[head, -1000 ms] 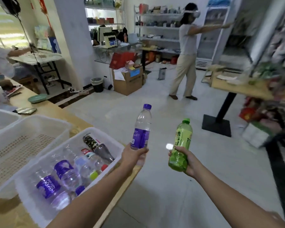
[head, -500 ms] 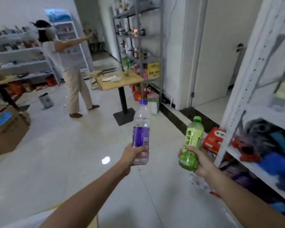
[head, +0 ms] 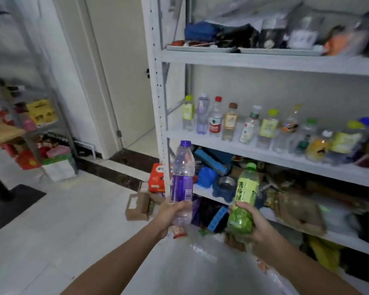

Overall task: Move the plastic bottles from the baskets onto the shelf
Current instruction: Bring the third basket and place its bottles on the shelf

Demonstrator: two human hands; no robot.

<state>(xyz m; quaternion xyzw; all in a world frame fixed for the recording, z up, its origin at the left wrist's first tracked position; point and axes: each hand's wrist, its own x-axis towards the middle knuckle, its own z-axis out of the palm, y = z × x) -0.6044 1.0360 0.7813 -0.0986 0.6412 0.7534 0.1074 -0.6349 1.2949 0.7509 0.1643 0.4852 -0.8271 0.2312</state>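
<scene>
Purple bottle (head: 182,173) gripped in left hand (head: 170,216), green bottle (head: 246,188) in right hand (head: 258,224); white shelf (head: 222,145) holds bottle row (head: 230,122); pale floor (head: 62,220).

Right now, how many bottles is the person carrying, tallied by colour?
Clear bottle with purple label and cap, held in the left hand: 1
Green bottle, held in the right hand: 1
Total: 2
</scene>
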